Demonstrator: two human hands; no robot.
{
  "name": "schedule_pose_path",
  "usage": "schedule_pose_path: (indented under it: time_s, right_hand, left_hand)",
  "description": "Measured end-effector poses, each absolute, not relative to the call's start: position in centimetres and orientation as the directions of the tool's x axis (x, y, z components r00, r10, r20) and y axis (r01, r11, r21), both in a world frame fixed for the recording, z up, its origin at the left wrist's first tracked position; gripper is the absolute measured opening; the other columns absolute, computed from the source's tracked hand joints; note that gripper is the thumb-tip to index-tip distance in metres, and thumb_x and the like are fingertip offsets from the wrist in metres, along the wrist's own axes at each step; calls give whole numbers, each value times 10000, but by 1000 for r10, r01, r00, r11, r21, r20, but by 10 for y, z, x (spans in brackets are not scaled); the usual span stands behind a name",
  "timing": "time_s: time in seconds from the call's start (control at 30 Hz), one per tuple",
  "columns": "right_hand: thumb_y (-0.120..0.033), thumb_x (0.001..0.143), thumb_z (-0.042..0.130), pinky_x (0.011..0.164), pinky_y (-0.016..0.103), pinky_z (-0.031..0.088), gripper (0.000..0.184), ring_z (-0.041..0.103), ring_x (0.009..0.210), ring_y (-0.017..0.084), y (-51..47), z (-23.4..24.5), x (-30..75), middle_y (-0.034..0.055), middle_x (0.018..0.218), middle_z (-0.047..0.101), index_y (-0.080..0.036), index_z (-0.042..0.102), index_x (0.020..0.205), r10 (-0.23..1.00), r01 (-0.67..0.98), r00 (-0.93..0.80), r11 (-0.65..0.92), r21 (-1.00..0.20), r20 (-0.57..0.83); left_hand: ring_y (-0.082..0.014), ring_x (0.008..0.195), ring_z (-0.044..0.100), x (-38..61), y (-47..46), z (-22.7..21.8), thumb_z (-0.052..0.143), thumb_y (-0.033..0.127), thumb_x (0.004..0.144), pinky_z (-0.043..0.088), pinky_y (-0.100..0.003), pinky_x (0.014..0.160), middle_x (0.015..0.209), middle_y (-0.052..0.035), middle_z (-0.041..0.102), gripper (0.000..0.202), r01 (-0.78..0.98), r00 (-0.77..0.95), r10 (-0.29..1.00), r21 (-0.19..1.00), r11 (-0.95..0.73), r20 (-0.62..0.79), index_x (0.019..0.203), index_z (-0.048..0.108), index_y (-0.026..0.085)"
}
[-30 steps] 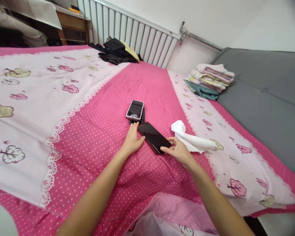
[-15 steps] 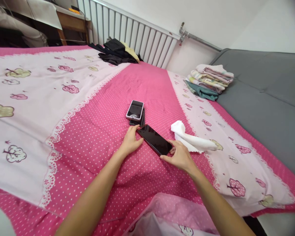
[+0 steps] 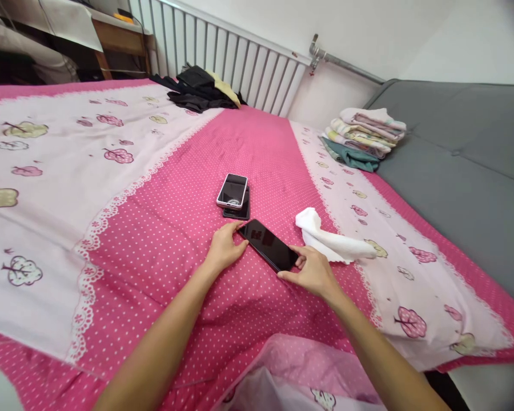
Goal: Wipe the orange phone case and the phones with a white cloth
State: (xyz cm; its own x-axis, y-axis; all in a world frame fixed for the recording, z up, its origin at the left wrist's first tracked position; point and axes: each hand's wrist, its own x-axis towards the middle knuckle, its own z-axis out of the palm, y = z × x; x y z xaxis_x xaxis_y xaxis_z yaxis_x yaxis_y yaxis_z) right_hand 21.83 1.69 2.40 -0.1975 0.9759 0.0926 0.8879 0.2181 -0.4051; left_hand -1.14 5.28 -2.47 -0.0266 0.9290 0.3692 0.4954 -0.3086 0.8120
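A black phone [image 3: 267,245] with a dark screen lies on the pink dotted bedspread [image 3: 184,240]. My left hand [image 3: 224,249] pinches its far-left corner with thumb and fingers. My right hand [image 3: 313,270] grips its near-right end the same way. Just beyond it, a phone in a pink-white case [image 3: 233,190] rests on top of another dark phone [image 3: 239,210]. A rolled white cloth [image 3: 330,242] lies immediately right of my right hand.
A stack of folded towels [image 3: 365,137] sits at the far right by the grey sofa [image 3: 462,171]. Dark clothes [image 3: 201,91] lie at the bed's far end by a white radiator [image 3: 240,63]. A wooden desk [image 3: 120,34] stands far left.
The black phone has been drawn slightly toward me and away from the stacked phones. Both hands stayed on its ends.
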Motion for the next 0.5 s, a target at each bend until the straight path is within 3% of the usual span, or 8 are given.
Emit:
schedule_pose_path:
  time_s: [0.2, 0.33, 0.5]
  right_hand:
    - [-486, 565, 752, 642, 301, 462, 639, 578, 651, 188, 13, 20, 218, 26, 708, 620, -163, 663, 1110, 973, 887, -209, 232, -399, 102]
    - [-479, 544, 773, 654, 318, 480, 747, 614, 658, 204, 12, 19, 218, 29, 739, 663, -162, 604, 1199, 984, 882, -162, 178, -437, 73]
    - [-504, 556, 764, 732, 371, 500, 718, 658, 825, 272, 9, 12, 220, 90, 870, 703, -138, 618, 1156, 993, 889, -99, 114, -443, 57]
  left_hand:
    - [-274, 1032, 615, -10, 52, -24, 634, 177, 675, 465, -413, 931, 1107, -133, 664, 449, 590, -3, 925, 748, -305, 380, 1119, 598, 115]
    - [-267, 1031, 618, -11, 53, -24, 629, 190, 690, 472, -395, 926, 1108, -142, 663, 458, 614, 8, 922, 726, -309, 386, 1136, 584, 93]
    - [-264, 1055, 608, -11, 53, -25, 627, 194, 694, 466, -390, 940, 1127, -132, 659, 463, 639, 26, 915, 698, -324, 402, 1146, 580, 103]
